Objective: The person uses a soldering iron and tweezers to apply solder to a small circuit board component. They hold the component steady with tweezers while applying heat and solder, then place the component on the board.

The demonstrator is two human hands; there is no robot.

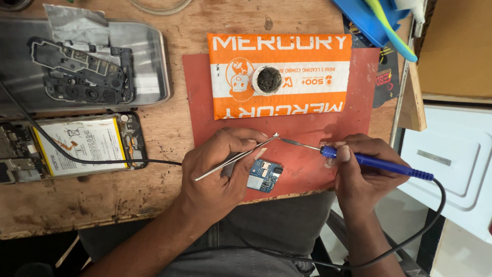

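My left hand point(218, 169) grips thin metal tweezers point(237, 157), their tips raised above the red mat point(333, 128). My right hand point(364, 169) holds a blue-handled soldering iron point(379, 163) whose metal tip meets the tweezer tips at mid-mat. A small blue circuit board point(264, 175) lies on the mat just under my left fingers. Beyond the tips a small white pot of dark paste point(267, 79) stands on an orange padded envelope point(279, 74).
An opened phone with its white battery point(77, 146) exposed lies at the left, a black cable point(102, 161) crossing it. A phone back panel with black frame parts point(82, 69) sits behind it. Blue plastic items point(374, 18) lie at back right. The wooden table edge point(77, 220) runs close to my lap.
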